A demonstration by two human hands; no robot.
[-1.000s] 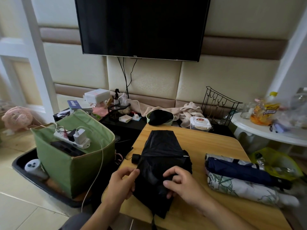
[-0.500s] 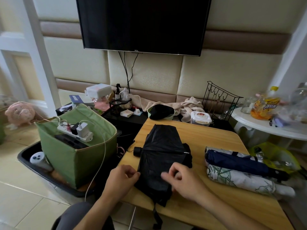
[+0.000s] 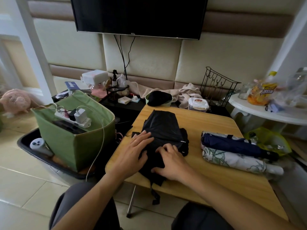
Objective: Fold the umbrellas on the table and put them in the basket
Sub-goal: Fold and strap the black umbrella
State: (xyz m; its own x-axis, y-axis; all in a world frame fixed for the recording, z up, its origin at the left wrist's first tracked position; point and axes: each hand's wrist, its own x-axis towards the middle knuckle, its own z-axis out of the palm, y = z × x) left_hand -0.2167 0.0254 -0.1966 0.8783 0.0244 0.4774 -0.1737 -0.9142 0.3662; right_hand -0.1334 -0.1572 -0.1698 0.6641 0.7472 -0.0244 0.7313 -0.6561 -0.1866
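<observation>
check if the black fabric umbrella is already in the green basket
No, the black fabric umbrella lies on the wooden table under both hands.

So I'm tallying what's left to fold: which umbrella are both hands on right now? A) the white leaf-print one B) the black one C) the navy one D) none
B: the left hand lies flat and the right hand rests with fingers bent on the black umbrella; the navy umbrella and white leaf-print umbrella lie untouched to the right.

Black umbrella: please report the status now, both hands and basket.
Left hand flat on black umbrella, right hand pressing its folds. Umbrella not yet rolled, on table. Green basket holds power strip.
</observation>
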